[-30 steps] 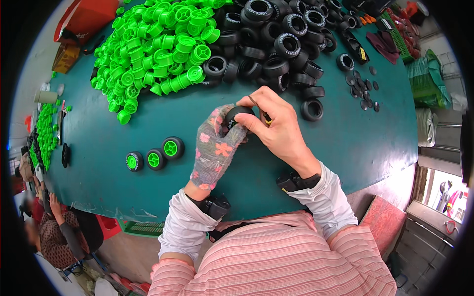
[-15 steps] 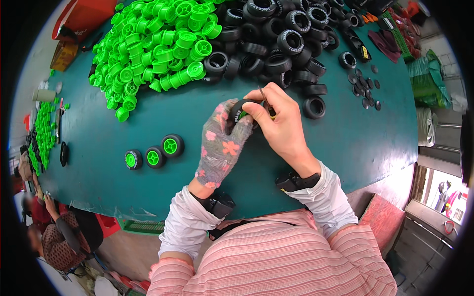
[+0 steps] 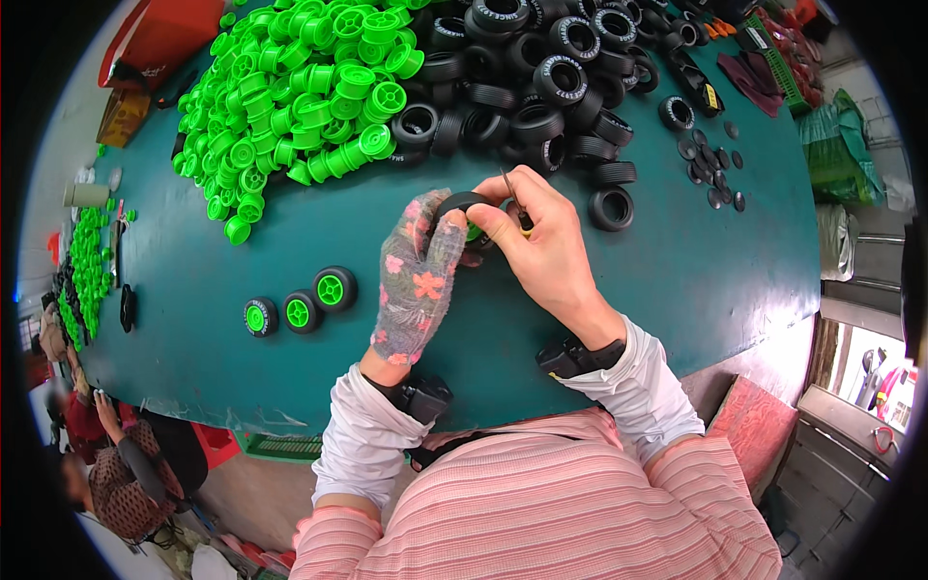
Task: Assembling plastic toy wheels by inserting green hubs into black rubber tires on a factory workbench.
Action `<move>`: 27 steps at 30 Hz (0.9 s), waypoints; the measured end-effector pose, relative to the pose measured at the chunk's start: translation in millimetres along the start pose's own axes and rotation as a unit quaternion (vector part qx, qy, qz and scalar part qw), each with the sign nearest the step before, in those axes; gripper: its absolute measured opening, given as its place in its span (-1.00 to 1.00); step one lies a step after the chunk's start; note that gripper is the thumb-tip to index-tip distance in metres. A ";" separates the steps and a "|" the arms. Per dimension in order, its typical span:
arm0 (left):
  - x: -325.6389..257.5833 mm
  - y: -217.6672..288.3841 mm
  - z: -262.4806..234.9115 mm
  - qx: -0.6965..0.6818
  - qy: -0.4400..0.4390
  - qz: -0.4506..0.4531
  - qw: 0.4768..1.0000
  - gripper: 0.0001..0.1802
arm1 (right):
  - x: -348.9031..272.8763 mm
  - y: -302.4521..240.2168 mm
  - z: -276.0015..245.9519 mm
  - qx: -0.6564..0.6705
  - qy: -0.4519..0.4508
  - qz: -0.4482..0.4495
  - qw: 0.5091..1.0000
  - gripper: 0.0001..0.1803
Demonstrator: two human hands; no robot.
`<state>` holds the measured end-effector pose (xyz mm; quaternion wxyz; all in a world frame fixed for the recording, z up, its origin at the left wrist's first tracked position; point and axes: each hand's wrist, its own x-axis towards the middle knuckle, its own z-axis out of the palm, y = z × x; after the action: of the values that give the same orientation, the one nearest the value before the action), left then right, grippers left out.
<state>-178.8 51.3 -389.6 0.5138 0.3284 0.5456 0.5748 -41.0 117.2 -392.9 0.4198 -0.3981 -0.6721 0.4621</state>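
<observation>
My left hand (image 3: 418, 280), in a grey flowered glove with bare fingertips, is closed around a black toy tyre (image 3: 458, 203). Part of a green rim (image 3: 474, 233) shows inside the tyre. My right hand (image 3: 549, 249) is bare, its thumb and fingers pressing on the tyre's right side. A thin, pointed metal tool (image 3: 512, 188) with a yellow part is tucked in that same hand; its exact kind is hard to make out. To the left of my hands lie three wheels (image 3: 300, 310), each a black tyre with a green rim in it.
Loose green rims (image 3: 300, 106) are heaped at the far left of the green table (image 3: 667, 280), beside a heap of black tyres (image 3: 536, 124). Small black discs (image 3: 713, 166) lie at the far right. Another person (image 3: 130, 474) works at the lower left.
Both hands have shifted slightly left with the tyre. The tyre is turned, so its lettering no longer shows, and more of the pointed tool is visible.
</observation>
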 end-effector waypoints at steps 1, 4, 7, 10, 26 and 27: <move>1.7 -2.0 -3.1 0.007 -0.005 0.011 1.000 -0.65 | -0.2 -2.5 -1.0 -0.008 -0.008 0.010 1.000 -0.77; 3.0 -4.1 -6.7 -0.010 -0.007 0.001 1.000 -0.65 | -1.4 -4.2 -0.7 -0.015 -0.018 0.017 1.000 -0.74; 3.4 -1.9 -5.9 -0.026 0.001 -0.019 0.999 -0.64 | 0.0 -0.1 1.6 -0.003 -0.026 0.026 0.999 -0.74; 2.9 -4.0 -2.8 -0.008 0.004 -0.002 1.000 -0.64 | 0.8 3.2 5.0 0.043 -0.021 0.055 0.997 -0.75; -0.7 3.4 3.2 -0.015 0.018 -0.013 1.000 -0.62 | 2.2 -12.6 -3.5 0.144 -0.037 0.170 0.974 -0.79; 0.2 2.2 1.9 -0.015 0.019 -0.013 1.000 -0.62 | 1.2 -11.5 -4.0 0.144 -0.037 0.170 0.974 -0.79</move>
<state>-177.6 52.3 -387.2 0.5154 0.3028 0.5508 0.5825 -39.3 116.5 -380.8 0.3627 -0.4241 -0.5361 0.6334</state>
